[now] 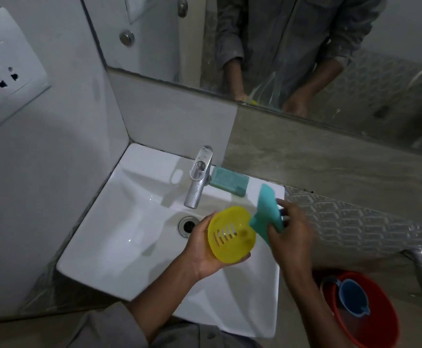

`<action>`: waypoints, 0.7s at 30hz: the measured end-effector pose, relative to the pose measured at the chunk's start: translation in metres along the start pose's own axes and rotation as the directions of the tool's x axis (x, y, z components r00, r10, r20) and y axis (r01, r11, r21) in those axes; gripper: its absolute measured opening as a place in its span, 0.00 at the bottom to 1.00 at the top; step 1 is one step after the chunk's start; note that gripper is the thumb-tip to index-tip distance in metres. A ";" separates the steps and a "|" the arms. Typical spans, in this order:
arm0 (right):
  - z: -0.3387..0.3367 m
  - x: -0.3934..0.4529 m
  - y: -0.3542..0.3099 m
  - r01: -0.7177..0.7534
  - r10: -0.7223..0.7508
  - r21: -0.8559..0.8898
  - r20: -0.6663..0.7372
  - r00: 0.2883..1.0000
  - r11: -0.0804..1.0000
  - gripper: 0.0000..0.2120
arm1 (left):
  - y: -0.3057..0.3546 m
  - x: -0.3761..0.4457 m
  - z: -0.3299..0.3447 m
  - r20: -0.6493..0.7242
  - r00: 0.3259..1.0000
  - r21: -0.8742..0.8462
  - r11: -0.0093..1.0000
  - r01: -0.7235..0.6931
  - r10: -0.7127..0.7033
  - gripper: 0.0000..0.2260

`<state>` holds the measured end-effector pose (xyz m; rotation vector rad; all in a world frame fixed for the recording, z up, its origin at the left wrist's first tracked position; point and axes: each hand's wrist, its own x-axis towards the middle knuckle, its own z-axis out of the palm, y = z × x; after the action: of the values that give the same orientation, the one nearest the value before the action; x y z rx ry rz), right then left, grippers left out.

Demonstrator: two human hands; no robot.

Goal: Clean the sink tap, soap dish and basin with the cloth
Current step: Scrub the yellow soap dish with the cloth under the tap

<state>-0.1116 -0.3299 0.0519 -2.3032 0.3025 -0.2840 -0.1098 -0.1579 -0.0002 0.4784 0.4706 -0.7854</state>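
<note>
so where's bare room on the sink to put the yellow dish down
Bare: the basin floor left of the drain, and the back ledge left of the tap. Crowded: right of the tap, where the soap bar lies.

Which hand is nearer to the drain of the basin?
Left. The left hand holds the soap dish just beside the drain; the right hand grips the cloth farther right.
</note>
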 end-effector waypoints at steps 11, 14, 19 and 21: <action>0.047 -0.029 -0.035 0.062 -0.144 0.264 0.302 0.943 0.962 0.18 | -0.003 0.008 0.013 -0.114 0.993 0.016 0.999 -0.033 0.034 0.14; 0.041 -0.033 -0.044 0.066 -0.202 0.327 0.400 0.894 0.943 0.23 | -0.006 0.010 0.009 -0.154 0.983 -0.021 0.994 -0.107 0.102 0.13; 0.022 -0.029 -0.044 -0.003 -0.245 0.385 0.593 0.767 0.923 0.24 | -0.006 0.009 -0.002 -0.128 0.983 0.090 0.989 -0.121 0.132 0.11; 0.011 -0.024 -0.039 -0.028 -0.269 0.384 0.694 0.668 0.923 0.23 | -0.005 0.004 -0.003 -0.061 0.989 0.200 0.972 -0.120 0.134 0.13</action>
<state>-0.1257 -0.2894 0.0707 -1.8682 -0.3114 0.5106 -0.1119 -0.1613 -0.0062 0.7165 0.4291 -0.6949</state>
